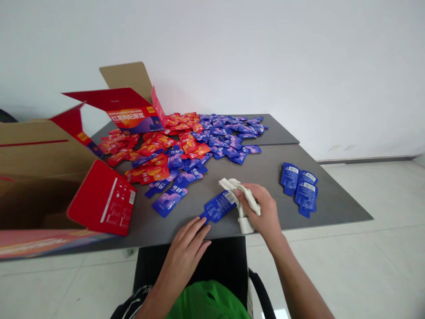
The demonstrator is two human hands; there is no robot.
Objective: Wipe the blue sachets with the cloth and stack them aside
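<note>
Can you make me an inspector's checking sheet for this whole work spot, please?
Surface: gray table, partly covered.
Things in use: blue packet, lying flat; white cloth, bunched up.
Clutter: mixed pile of red packets and more blue packets; small blue group on the right; two open red boxes on the left.
Left hand: fingertips at the packet's narrow end.
Right hand: grips the cloth at the packet's other end.
Cables: nothing seen.
Surroundings: white wall, pale tiled floor.
</note>
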